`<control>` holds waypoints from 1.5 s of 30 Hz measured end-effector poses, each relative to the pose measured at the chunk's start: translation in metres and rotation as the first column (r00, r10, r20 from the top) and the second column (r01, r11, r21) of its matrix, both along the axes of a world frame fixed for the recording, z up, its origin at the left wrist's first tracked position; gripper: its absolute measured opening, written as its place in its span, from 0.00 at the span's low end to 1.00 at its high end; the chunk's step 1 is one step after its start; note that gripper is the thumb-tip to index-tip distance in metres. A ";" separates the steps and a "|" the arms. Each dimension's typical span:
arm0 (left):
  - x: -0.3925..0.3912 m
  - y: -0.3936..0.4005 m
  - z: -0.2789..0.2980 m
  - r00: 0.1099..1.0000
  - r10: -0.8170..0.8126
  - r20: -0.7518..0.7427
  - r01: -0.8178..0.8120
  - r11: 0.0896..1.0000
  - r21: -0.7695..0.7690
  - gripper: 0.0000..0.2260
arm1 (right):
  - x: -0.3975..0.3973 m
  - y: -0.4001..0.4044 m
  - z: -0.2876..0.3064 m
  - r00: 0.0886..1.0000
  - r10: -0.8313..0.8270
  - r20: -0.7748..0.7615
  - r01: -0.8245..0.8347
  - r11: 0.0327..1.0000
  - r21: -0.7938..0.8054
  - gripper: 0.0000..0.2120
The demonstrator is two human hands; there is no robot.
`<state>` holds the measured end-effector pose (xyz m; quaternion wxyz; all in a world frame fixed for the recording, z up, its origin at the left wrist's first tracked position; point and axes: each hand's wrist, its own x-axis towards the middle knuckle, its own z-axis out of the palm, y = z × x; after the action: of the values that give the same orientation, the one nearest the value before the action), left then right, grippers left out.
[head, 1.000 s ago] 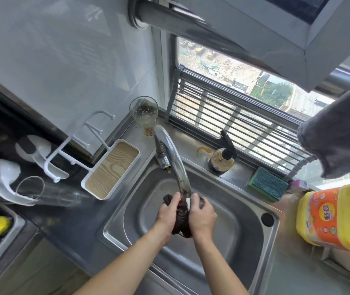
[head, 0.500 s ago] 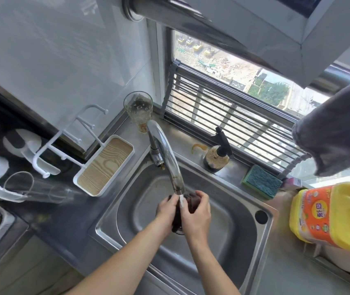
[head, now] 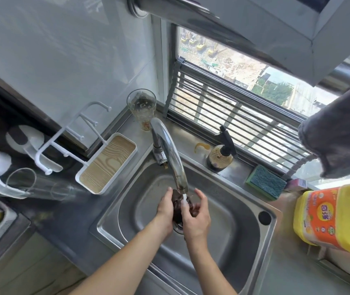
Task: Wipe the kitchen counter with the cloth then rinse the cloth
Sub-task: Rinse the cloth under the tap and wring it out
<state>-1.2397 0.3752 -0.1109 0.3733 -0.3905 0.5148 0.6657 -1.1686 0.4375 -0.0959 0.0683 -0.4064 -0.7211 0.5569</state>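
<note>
Right now both hands grip the dark brown wet cloth [head: 179, 206] under the curved chrome tap [head: 170, 154]. Left hand [head: 165, 211] and right hand [head: 197, 218] squeeze it above the stainless steel sink [head: 229, 241].

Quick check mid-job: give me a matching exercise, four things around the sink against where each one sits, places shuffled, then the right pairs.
Things:
1. cloth
2. sponge
3. glass
4. yellow bottle

Places:
A. counter right of the sink
B. back corner, by the wall
C. ledge behind the sink, under the window
D. between both hands, under the tap

Pairs: 1-D, 2-C, 3-B, 4-A
</note>
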 end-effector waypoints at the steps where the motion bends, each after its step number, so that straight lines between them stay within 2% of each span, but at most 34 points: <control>1: 0.002 0.000 0.002 1.000 0.004 0.006 -0.004 1.000 0.016 0.21 | -0.001 -0.001 0.001 0.999 0.002 0.036 -0.001 1.000 -0.023 0.12; 2: 0.006 0.001 0.005 1.000 -0.011 0.014 0.010 0.998 0.066 0.20 | -0.002 -0.003 0.001 0.998 -0.005 0.063 0.008 0.999 -0.049 0.10; 4: 0.015 0.005 0.011 0.996 -0.087 -0.002 0.087 0.992 0.089 0.21 | -0.008 -0.005 0.002 0.996 -0.021 0.082 0.030 0.993 -0.115 0.16; 5: 0.017 0.006 0.013 0.988 -0.147 -0.048 0.149 0.988 0.049 0.20 | -0.012 -0.005 -0.001 0.995 -0.018 0.098 0.033 0.988 -0.150 0.16; 7: 0.018 0.004 0.009 0.944 -0.292 -0.152 0.274 0.953 -0.129 0.18 | -0.015 -0.002 -0.005 0.990 0.018 0.137 0.007 0.983 -0.181 0.13; 10: 0.012 -0.008 -0.009 0.842 -0.493 -0.222 0.421 0.855 -0.303 0.22 | -0.017 0.002 -0.008 0.980 0.130 0.148 -0.121 0.990 -0.066 0.03; 13: 0.012 -0.018 -0.035 0.771 -0.583 -0.257 0.476 0.794 -0.378 0.20 | -0.021 0.004 -0.015 0.984 0.124 0.128 -0.132 0.990 0.053 0.09; 16: 0.014 -0.012 -0.013 0.806 -0.514 -0.293 0.431 0.849 -0.305 0.16 | -0.026 0.010 -0.018 0.984 0.037 0.173 -0.041 0.999 0.016 0.03; 17: 0.016 -0.011 -0.010 0.818 -0.498 -0.288 0.425 0.861 -0.281 0.14 | -0.027 0.012 -0.016 0.979 0.009 0.202 -0.009 1.000 -0.003 0.04; 20: 0.017 -0.008 -0.005 0.860 -0.430 -0.274 0.384 0.900 -0.205 0.10 | -0.031 0.018 -0.014 0.963 -0.011 0.268 0.022 0.999 -0.038 0.14; 24: 0.021 -0.009 -0.002 0.875 -0.386 -0.290 0.374 0.922 -0.099 0.15 | -0.033 0.030 -0.011 0.928 -0.094 0.361 0.130 0.989 -0.077 0.23; 26: 0.021 -0.016 0.002 0.887 -0.405 -0.223 0.410 0.912 -0.024 0.07 | -0.032 0.037 -0.014 0.904 -0.173 0.390 0.241 0.962 -0.131 0.24; 28: 0.020 -0.029 0.003 0.871 -0.480 -0.104 0.487 0.870 0.071 0.08 | -0.031 0.043 -0.015 0.902 -0.192 0.386 0.277 0.944 -0.180 0.22; 30: 0.017 -0.040 0.000 0.831 -0.545 -0.113 0.553 0.831 0.056 0.11 | -0.028 0.046 -0.013 0.911 -0.142 0.386 0.232 0.952 -0.198 0.15; 31: 0.014 -0.043 -0.003 0.838 -0.527 -0.143 0.531 0.847 -0.008 0.13 | -0.025 0.046 -0.013 0.915 -0.142 0.379 0.224 0.957 -0.183 0.11; 33: 0.009 -0.041 -0.007 0.885 -0.429 -0.184 0.392 0.897 -0.206 0.15 | -0.020 0.040 -0.009 0.935 -0.167 0.312 0.219 0.966 -0.139 0.07; 35: 0.004 -0.034 -0.012 0.939 -0.299 -0.170 0.242 0.926 -0.290 0.17 | -0.014 0.025 -0.005 0.979 -0.114 0.168 0.132 0.986 -0.103 0.08; 37: 0.002 -0.025 -0.015 0.969 -0.223 -0.102 0.202 0.962 -0.186 0.24 | -0.007 0.002 -0.003 0.995 0.082 0.064 -0.077 0.994 -0.077 0.09; 38: 0.002 -0.020 -0.015 0.977 -0.205 -0.059 0.197 0.973 -0.119 0.29 | -0.004 -0.008 -0.003 0.984 0.164 0.064 -0.160 0.986 -0.053 0.07; 39: 0.005 -0.017 -0.016 0.981 -0.195 -0.020 0.193 0.979 -0.069 0.33 | -0.002 -0.014 -0.007 0.974 0.213 0.080 -0.213 0.977 -0.010 0.11; 41: 0.012 -0.013 -0.010 0.980 -0.199 -0.001 0.199 0.980 -0.012 0.31 | -0.003 -0.015 -0.013 0.977 0.185 0.102 -0.187 0.982 0.015 0.17; 45: 0.024 -0.003 -0.011 0.985 -0.173 0.008 0.172 0.983 0.070 0.22 | -0.017 -0.009 -0.011 0.975 0.088 0.202 -0.099 0.994 0.042 0.20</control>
<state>-1.2160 0.3721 -0.1218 0.4462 -0.3359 0.5207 0.6457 -1.1859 0.4287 -0.1072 -0.0204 -0.4241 -0.7569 0.4969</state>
